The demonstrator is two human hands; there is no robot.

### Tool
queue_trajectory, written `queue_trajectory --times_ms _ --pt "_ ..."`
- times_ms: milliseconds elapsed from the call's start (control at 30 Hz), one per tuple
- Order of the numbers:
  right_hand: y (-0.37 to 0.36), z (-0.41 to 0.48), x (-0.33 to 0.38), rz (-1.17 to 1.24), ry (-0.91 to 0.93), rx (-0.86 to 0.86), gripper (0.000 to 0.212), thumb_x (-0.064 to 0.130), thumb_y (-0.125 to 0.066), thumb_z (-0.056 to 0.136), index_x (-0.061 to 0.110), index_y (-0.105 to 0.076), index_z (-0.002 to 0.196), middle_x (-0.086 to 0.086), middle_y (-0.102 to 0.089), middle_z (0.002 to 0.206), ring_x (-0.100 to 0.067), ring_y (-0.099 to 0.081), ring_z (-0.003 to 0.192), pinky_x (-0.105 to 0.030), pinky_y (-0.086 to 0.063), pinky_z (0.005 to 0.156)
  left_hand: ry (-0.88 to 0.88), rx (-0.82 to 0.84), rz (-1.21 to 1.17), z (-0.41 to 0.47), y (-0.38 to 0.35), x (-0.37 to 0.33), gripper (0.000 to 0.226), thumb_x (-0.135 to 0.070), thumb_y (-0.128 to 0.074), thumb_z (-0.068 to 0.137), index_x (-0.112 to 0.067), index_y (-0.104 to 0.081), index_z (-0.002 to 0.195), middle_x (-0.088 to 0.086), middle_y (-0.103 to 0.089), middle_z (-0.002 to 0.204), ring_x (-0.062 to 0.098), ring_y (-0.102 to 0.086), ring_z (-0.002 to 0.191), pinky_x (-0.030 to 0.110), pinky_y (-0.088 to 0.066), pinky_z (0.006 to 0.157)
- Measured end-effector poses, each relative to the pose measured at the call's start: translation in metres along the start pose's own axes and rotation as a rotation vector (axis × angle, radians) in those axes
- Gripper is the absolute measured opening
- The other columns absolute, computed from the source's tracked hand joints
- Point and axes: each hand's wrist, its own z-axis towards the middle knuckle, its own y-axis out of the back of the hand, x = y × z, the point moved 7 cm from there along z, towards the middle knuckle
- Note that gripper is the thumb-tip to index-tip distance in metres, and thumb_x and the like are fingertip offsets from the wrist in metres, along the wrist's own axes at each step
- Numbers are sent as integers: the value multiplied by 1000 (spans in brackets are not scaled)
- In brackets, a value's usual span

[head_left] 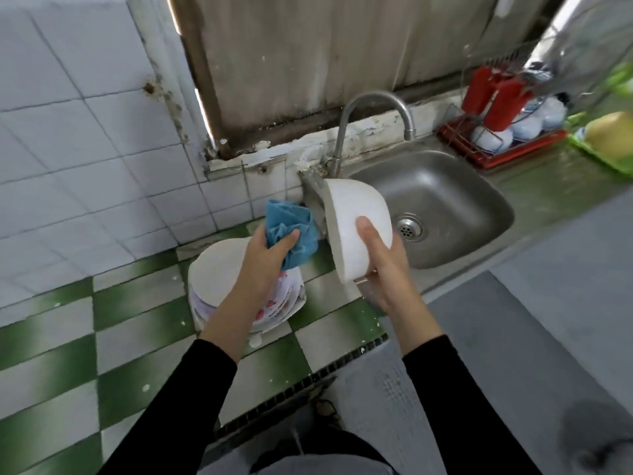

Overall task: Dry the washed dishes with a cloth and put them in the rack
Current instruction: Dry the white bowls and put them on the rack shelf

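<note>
My right hand [380, 265] grips a white bowl [352, 222] by its rim, thumb on the outer wall, tilted on its side above the counter's edge beside the sink. My left hand [270, 255] holds a bunched blue cloth [291, 228] just left of the bowl, a small gap between them. Below my left forearm stands a stack of white plates and bowls with red patterns [219, 272] on the green-and-white checkered counter. The red dish rack [507, 145] with several white bowls and red items stands at the far right, behind the sink.
A steel sink [445, 207] with a curved tap [373, 104] lies right of the bowl. A green tray with a yellow object [609, 135] sits at the far right edge. White tiled wall rises at the left; grey floor lies below the counter.
</note>
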Motion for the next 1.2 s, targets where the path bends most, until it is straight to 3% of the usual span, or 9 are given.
queue_trajectory --times_ms 133,333,433,667,767,900,1033,1200 --pt "70 -31 20 0 108 -200 100 70 -83 56 24 -48 138 -6 -66 127 -25 -69 109 -50 -59 88 43 148 79 4 -72 7 23 -12 -67 91 -18 -61 112 1 -70 106 16 -68 95 26 -56 81" --pt "196 -99 51 -26 296 -506 97 71 -83 61 17 -54 135 -10 -67 125 -28 -69 109 -42 -59 81 80 464 164 -17 -210 32 29 -10 -67 90 -10 -60 118 10 -69 112 24 -68 100 40 -55 91" --pt "254 -130 62 4 328 -659 100 72 -84 59 18 -52 136 -9 -66 126 -25 -69 107 -37 -58 77 97 585 163 -37 -278 47 25 -5 -65 90 -7 -59 115 10 -68 106 23 -67 94 41 -54 92" --pt "378 -166 92 18 383 -894 97 69 -79 52 20 -49 130 4 -64 118 -7 -67 97 -27 -53 76 85 777 182 -61 -426 87 29 -6 -66 90 -8 -61 118 10 -69 110 24 -67 100 44 -53 94" --pt "434 -170 116 -3 397 -930 95 68 -80 56 20 -48 131 4 -64 118 -7 -66 97 -24 -51 75 67 835 159 -69 -494 94 27 -8 -68 88 -18 -64 113 7 -70 110 23 -68 100 42 -54 92" --pt "502 -170 156 -70 407 -953 79 54 -81 74 16 -48 134 2 -63 120 -5 -63 92 -10 -47 63 34 850 124 -77 -575 96 27 -18 -72 81 -23 -66 106 12 -69 114 31 -66 107 49 -52 96" --pt "550 -145 199 -112 458 -928 94 65 -77 58 18 -47 134 5 -61 121 -5 -64 100 -18 -50 74 2 802 103 -67 -636 97 20 -9 -67 90 -20 -65 106 12 -70 111 31 -66 104 51 -52 96" --pt "583 -92 245 -133 507 -861 88 59 -79 63 20 -46 135 6 -59 123 -3 -63 103 -20 -51 78 -57 731 108 -38 -680 84 20 -10 -67 91 -18 -64 110 9 -71 111 26 -68 103 42 -54 93"
